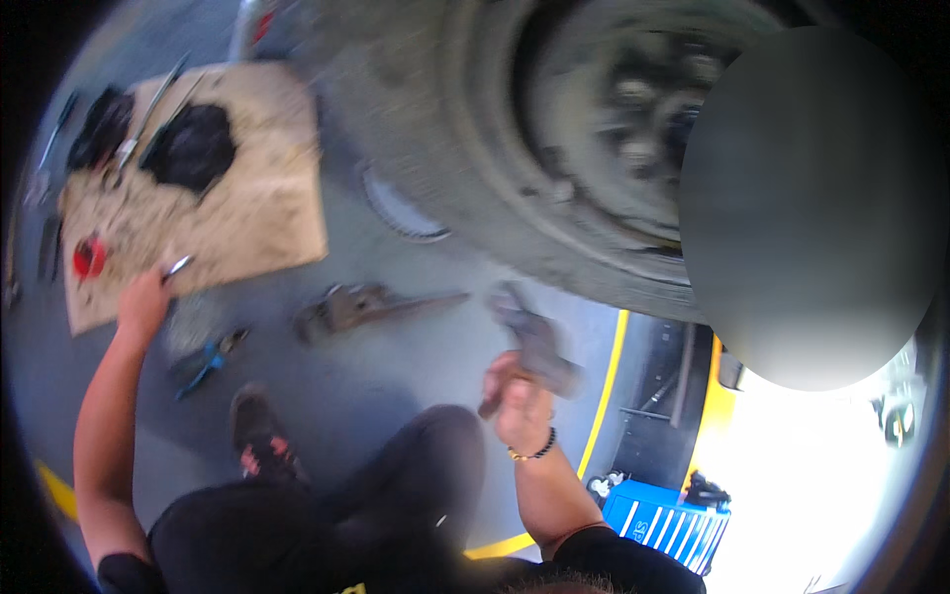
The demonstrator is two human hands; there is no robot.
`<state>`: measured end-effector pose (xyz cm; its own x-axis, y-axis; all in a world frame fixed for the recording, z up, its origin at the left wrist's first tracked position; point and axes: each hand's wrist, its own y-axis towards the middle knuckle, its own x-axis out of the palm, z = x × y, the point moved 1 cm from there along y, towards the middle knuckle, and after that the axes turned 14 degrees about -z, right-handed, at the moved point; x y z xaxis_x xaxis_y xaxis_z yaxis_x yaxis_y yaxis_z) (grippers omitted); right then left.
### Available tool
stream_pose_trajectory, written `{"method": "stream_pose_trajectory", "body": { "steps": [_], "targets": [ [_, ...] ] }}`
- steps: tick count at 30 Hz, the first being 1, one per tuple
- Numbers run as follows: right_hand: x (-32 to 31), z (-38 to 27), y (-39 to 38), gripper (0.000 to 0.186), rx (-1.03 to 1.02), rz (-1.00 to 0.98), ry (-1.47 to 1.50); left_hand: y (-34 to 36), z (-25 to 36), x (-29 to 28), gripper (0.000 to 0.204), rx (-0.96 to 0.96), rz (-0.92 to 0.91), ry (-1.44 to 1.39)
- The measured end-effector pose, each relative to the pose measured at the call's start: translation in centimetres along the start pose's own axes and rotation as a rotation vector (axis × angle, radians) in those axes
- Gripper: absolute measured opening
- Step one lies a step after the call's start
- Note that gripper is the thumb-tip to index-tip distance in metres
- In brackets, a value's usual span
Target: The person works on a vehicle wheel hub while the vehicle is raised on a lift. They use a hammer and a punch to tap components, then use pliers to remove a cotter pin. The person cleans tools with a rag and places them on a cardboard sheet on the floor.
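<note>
Near the upper-left corner of the cardboard sheet (272, 198), two black bundles (196, 148) among long-shafted tools (153, 112); by its left edge, a red ring-shaped thing (88, 256). On the floor (426, 356), past the lower edge, a blue-handled tool (203, 368) and a long rusty part (356, 309). Looming beyond, a big wheel (445, 148). At the lower edge, toward the lower-left corner: left hand (145, 305), fingers drawn together at a small silver-ended tool (178, 266) (gripped or merely touched, impossible to tell). Right hand (522, 411) closed around a rusty metal piece (539, 346), above the floor. Motion-blurred: that piece's outline. Hidden behind a grey oval: the wheel's right side.
</note>
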<state>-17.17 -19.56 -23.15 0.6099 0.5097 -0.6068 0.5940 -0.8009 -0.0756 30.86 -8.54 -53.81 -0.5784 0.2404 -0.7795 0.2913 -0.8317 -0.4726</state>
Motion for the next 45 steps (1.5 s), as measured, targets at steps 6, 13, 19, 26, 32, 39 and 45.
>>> {"method": "stream_pose_trajectory", "body": {
  "steps": [6, 13, 19, 26, 32, 39, 45],
  "targets": [
    [16.4, 6.7, -2.5, 0.04, 0.729, -0.516, 0.36, -1.3, 1.2, -1.0, 0.025, -0.032, -0.109, 0.124],
    [25.5, 6.9, 8.1, 0.052, 0.085, -0.356, -0.045, -3.8, 3.6, -3.6, 0.027, -0.075, -0.074, 0.064],
    [24.6, 6.1, 19.0, 0.051, -0.085, -0.292, -0.008, -1.4, 1.3, -3.8, 0.034, -0.196, 0.093, -0.026],
    [14.6, 18.6, 14.2, 0.047, -0.058, -0.208, -0.63, -3.5, -0.8, -2.5, 0.035, -0.248, -0.009, -0.106],
    [11.4, 21.3, 9.0, 0.067, 0.194, -0.509, -1.049, -7.3, 0.7, 1.1, 0.024, 0.03, -0.198, -0.025],
    [11.0, 22.2, 10.6, 0.057, 0.276, -0.8, -1.079, -15.2, 6.0, 4.7, 0.049, -0.025, -0.043, 0.095],
    [12.2, 26.0, 4.4, 0.051, 0.245, -0.594, -0.604, -13.1, 6.8, 5.9, 0.051, -0.125, -0.267, 0.137]
  ]
}}
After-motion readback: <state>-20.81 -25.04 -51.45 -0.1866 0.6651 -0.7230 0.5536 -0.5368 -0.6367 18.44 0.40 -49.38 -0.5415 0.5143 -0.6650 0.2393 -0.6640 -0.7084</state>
